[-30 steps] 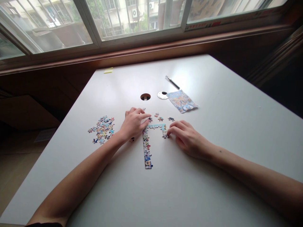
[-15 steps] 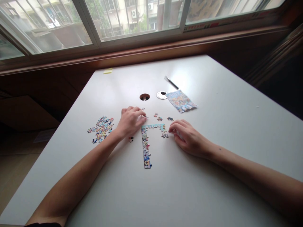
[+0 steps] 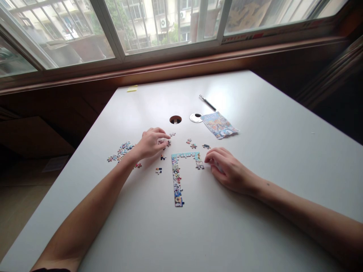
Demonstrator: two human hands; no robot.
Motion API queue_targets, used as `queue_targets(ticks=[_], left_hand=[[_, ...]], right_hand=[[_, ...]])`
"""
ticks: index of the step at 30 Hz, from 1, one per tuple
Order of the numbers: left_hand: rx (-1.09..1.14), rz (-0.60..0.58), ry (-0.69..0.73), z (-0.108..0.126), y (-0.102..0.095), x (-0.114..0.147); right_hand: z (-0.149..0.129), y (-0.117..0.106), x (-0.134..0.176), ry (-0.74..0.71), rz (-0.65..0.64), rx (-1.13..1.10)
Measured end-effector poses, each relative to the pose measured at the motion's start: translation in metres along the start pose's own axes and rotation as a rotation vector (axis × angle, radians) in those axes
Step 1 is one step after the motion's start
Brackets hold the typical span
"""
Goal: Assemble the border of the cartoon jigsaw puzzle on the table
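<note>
My left hand (image 3: 151,144) hovers over a few loose puzzle pieces (image 3: 168,143), its index finger and thumb apart and nothing visible between them. To its left, partly covered by the wrist, lies a pile of mixed puzzle pieces (image 3: 123,150). Joined pieces form a jigsaw border (image 3: 176,173) on the table, with a long left side, a top edge and a short right side. Beside that short side rests my right hand (image 3: 225,168), fingers loosely curled with a gap before the thumb. It holds nothing that I can see.
Several single pieces (image 3: 193,146) lie above the border, and another piece (image 3: 159,171) is left of it. Farther back are a picture sheet (image 3: 219,124), a pen (image 3: 207,102), a round cable hole (image 3: 175,119), its metal cover (image 3: 195,118) and a yellow sticky note (image 3: 132,88).
My left hand has drawn back a little to the left, and its finger and thumb have parted. Loose pieces that it covered now show. My right hand stays beside the border.
</note>
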State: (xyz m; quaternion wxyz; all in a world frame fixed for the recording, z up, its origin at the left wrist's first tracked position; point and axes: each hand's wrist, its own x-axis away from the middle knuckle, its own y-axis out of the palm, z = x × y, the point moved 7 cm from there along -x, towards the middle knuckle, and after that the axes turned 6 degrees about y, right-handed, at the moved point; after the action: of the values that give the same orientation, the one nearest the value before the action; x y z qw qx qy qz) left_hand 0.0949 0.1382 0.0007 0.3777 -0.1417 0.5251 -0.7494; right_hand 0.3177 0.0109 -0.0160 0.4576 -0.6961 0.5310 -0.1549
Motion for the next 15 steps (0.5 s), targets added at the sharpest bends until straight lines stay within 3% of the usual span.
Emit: queue_targets(ticks=[6,9,15], left_hand=[[0.017,-0.076,0.044,0.000,-0.005,0.001],[0.046,-0.142,0.000,-0.014,-0.013,0.005],[0.103,-0.137,-0.103,-0.041,-0.028,0.013]], right_hand=[[-0.002,-0.002,0.000,-0.004,0.008,-0.001],[-0.003,-0.002,0.000,-0.008,0.013,0.000],[-0.002,-0.003,0.000,-0.014,0.019,0.004]])
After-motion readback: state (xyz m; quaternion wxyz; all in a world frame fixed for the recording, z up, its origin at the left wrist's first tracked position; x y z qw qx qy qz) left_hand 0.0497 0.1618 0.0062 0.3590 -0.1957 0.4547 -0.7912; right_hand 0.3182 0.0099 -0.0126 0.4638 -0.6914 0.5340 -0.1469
